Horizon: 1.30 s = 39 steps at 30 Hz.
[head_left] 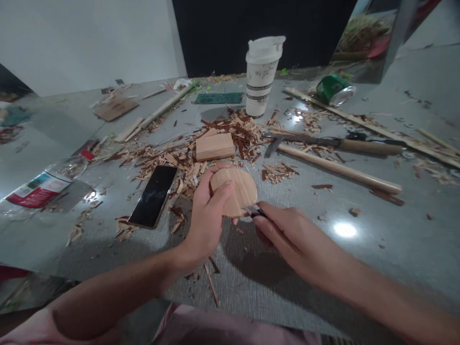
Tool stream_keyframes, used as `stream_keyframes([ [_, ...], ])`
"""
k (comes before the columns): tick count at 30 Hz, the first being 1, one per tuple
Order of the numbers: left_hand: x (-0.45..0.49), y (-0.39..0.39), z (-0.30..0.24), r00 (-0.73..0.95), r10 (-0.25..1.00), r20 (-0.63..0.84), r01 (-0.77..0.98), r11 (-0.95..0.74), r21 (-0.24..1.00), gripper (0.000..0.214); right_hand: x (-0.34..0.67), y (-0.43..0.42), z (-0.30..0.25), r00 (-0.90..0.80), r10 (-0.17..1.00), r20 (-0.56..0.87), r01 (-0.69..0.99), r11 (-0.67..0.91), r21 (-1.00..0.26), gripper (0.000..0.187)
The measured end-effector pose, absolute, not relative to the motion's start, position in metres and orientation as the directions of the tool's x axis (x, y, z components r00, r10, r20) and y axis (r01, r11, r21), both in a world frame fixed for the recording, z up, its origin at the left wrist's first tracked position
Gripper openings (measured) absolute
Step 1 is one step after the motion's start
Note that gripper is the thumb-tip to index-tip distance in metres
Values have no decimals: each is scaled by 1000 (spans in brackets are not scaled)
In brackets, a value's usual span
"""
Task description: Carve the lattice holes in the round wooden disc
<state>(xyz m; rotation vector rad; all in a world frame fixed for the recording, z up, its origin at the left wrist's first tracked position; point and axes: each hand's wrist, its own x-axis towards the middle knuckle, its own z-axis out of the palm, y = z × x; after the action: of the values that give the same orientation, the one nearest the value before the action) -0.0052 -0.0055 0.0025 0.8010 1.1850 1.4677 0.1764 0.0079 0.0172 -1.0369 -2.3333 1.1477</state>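
My left hand (206,218) is closed around a rounded piece of pale wood (237,190), thumb across its face, holding it just above the grey table (323,249). My right hand (285,235) is closed on a small knife (254,210), whose blade tip touches the lower right edge of the wood piece. Most of the knife is hidden inside my fingers.
A black phone (154,195) lies left of my hands among wood shavings (172,160). Behind are a wooden block (214,145), a lidded cup (261,76), a green can (334,89), a hammer-like tool (330,143), long wooden sticks (339,170) and a plastic bottle (43,184).
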Motion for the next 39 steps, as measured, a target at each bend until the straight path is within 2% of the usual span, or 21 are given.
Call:
stream_keyframes([
  [3,-6,-3,2,-212,972,-101,-310,31,950,27,179,10,18,-687,727,-8,460,427,-778,35],
  [8,-8,1,2,-151,968,-198,-373,130,919,30,182,12,19,-710,704,7,435,446,-782,35],
  [16,-3,-4,0,-244,965,-97,-331,12,944,23,180,9,15,-684,730,-1,467,436,-769,32],
  [24,-4,-5,-1,-243,968,-67,-306,-11,952,25,182,10,15,-697,716,-39,470,415,-779,35],
  [33,-2,-8,-3,-292,956,-26,-283,-61,957,23,178,7,11,-676,737,-8,499,449,-741,30],
  [39,-5,-4,1,-220,968,-124,-345,42,938,24,180,12,17,-696,717,-37,468,414,-781,32],
])
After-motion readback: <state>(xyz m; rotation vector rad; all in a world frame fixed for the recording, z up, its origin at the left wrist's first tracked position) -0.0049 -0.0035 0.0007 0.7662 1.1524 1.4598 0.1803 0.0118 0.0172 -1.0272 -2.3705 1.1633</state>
